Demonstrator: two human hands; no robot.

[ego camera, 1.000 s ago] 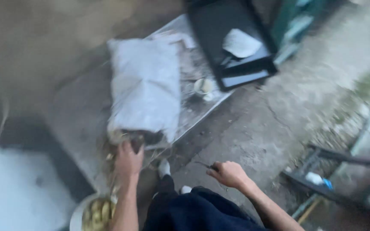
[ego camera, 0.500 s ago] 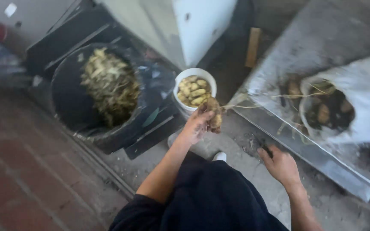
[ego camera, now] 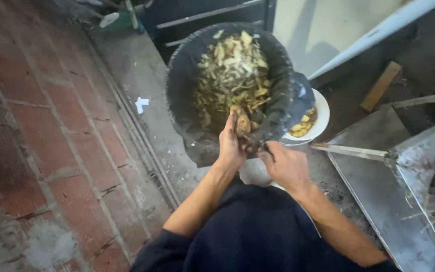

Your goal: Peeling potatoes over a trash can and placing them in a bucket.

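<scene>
So this looks like the peeling step, mid-tuber. The left hand [ego camera: 231,146] has its fingers wrapped around a brownish root, a potato or something like it [ego camera: 242,122], holding it up right over the near rim of the black bin [ego camera: 185,75]. The right hand [ego camera: 285,163] sits just beside it, fingers curled shut on a small dark tool [ego camera: 264,147]; I'd guess a knife or peeler, but it's too blurry to call. The tool end is touching or almost touching the root's lower end.

My read on the next move: it calls for a steady turn of the root in the left palm while the blade skims under the skin, with the root kept over the bin's mouth so the scraps drop in and not on the floor.

Materials: the bin is lined with a crinkly black plastic bag and heaped with thin, curly, pale yellow peelings [ego camera: 235,70]. Half tucked behind its right side is a round white bucket [ego camera: 320,118] with smooth yellow peeled pieces inside. The root itself looks lumpy and matte, dirt still on it. Off to the right there's a dull grey metal sheet or tray [ego camera: 373,186], scuffed and dusty, with dry straw-like bits on it. The floor is rough red brick [ego camera: 41,131] on the left, bare concrete under the bin
</scene>
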